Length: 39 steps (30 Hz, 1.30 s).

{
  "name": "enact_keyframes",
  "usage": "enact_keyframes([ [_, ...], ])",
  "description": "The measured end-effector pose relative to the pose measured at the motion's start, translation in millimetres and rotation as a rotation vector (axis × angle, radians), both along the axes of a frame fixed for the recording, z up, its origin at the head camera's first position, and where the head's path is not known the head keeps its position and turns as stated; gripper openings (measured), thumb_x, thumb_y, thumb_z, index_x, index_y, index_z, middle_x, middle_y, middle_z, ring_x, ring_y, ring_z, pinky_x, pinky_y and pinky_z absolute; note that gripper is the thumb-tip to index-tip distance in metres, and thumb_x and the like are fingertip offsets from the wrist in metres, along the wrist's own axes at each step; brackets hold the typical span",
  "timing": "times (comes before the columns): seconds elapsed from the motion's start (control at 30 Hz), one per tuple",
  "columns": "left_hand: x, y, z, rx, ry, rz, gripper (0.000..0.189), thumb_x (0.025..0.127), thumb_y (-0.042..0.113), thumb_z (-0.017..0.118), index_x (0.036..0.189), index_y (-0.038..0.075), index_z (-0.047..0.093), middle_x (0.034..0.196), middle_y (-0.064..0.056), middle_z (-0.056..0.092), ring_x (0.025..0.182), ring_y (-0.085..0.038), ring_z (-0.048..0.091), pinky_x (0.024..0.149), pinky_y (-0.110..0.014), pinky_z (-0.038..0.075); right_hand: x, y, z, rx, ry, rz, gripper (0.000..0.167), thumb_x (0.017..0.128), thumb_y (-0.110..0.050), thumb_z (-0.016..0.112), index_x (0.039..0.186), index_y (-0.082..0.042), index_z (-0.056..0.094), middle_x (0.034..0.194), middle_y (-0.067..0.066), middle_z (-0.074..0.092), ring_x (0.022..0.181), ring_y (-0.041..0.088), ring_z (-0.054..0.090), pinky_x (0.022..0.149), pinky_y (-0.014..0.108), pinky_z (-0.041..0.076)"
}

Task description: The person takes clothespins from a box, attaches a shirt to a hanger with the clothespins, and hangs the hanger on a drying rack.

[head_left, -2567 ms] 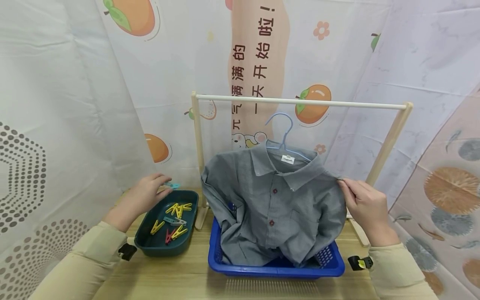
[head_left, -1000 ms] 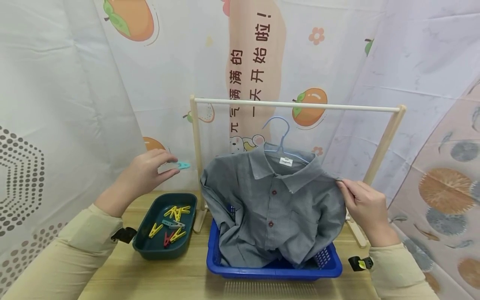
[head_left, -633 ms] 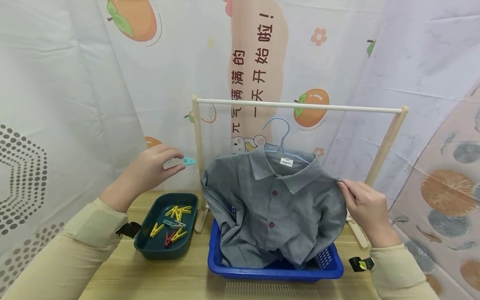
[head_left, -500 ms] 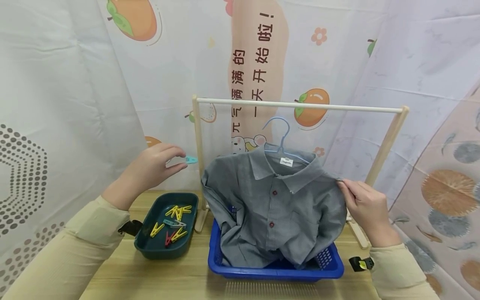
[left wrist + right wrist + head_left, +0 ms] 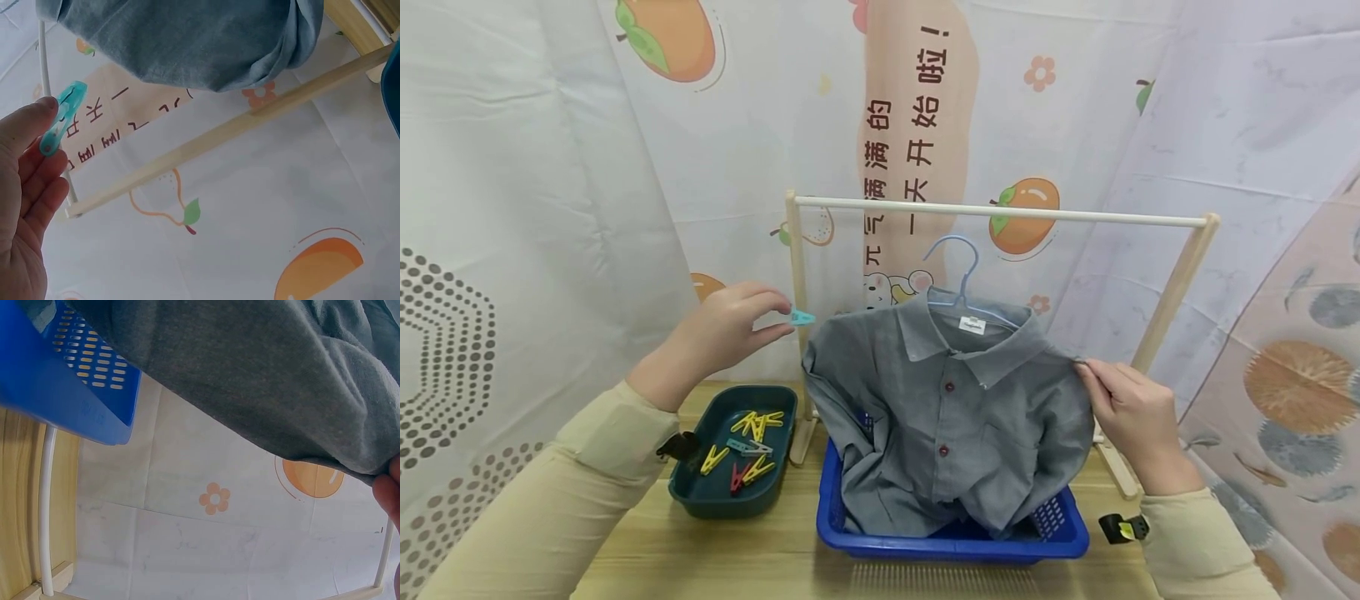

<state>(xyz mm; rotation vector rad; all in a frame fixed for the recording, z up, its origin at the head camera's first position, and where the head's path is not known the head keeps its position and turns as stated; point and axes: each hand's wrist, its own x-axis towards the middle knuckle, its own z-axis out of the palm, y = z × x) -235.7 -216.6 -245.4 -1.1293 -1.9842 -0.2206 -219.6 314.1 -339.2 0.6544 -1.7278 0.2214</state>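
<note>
Between thumb and fingers my left hand [image 5: 726, 329] pinches a turquoise clothespin [image 5: 802, 317], held just left of the shirt's shoulder; the left wrist view shows the clothespin [image 5: 63, 119] from close by. A grey button-up shirt [image 5: 985, 433] is on a light blue hanger [image 5: 973, 258], whose hook rises free below the rack's bar. My right hand [image 5: 1135, 408] pinches the shirt's shoulder at the right. In the right wrist view the fingertips [image 5: 387, 490] grip the edge of the grey cloth [image 5: 250, 381]. The shirt's lower part lies in a blue basket [image 5: 951, 546].
A wooden rack with a white bar [image 5: 1075, 216] stands behind the basket. Left of it, on the wooden table [image 5: 760, 554], sits a dark green tray [image 5: 730, 504] with yellow, red, grey and teal clothespins. Printed curtains [image 5: 730, 167] close off the back and sides.
My left hand has risen from above the tray with the turquoise clothespin and moved right toward the shirt's shoulder. The right hand keeps its hold and has hardly moved.
</note>
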Motion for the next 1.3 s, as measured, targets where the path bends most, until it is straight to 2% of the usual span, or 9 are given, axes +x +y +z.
enact_keyframes([
  [0.23, -2.2, 6.0, -0.4, 0.0, -0.007, -0.025, 0.028, 0.072, 0.002, 0.091, 0.089, 0.004, 0.069, 0.088, -0.007, 0.069, 0.075, -0.019, 0.064, 0.065, -0.035, 0.058, 0.2, 0, 0.6, 0.007, 0.011, 0.003, 0.042, 0.105, -0.033, 0.058, 0.095, 0.002, 0.079, 0.075, 0.015, 0.071, 0.055, 0.03, 0.065, 0.046, 0.049, 0.049],
  [0.47, -2.7, 11.2, -0.7, 0.003, -0.016, 0.018, 0.026, 0.076, 0.004, 0.09, 0.087, 0.006, 0.066, 0.086, -0.007, 0.067, 0.07, -0.017, 0.061, 0.062, -0.033, 0.057, -0.2, 0, 1.1, 0.006, 0.021, 0.007, 0.042, 0.104, -0.033, 0.058, 0.095, 0.001, 0.079, 0.074, 0.015, 0.071, 0.055, 0.03, 0.065, 0.046, 0.049, 0.049],
  [0.93, -3.8, 23.3, 2.5, -0.047, 0.004, 0.028, 0.028, 0.078, 0.007, 0.089, 0.082, 0.006, 0.061, 0.077, -0.006, 0.061, 0.066, -0.018, 0.054, 0.057, -0.031, 0.05, 1.6, 0, 3.2, 0.008, 0.01, 0.006, 0.041, 0.104, -0.034, 0.058, 0.095, 0.001, 0.079, 0.075, 0.014, 0.072, 0.056, 0.03, 0.066, 0.047, 0.049, 0.049],
  [1.3, -5.4, 33.7, 4.2, -0.055, 0.039, -0.01, 0.026, 0.077, 0.002, 0.088, 0.079, 0.005, 0.063, 0.075, -0.005, 0.06, 0.065, -0.018, 0.054, 0.055, -0.031, 0.049, 3.6, -1, 3.9, 0.013, 0.012, 0.003, 0.041, 0.104, -0.033, 0.058, 0.096, 0.001, 0.079, 0.076, 0.015, 0.072, 0.057, 0.031, 0.066, 0.047, 0.049, 0.05],
])
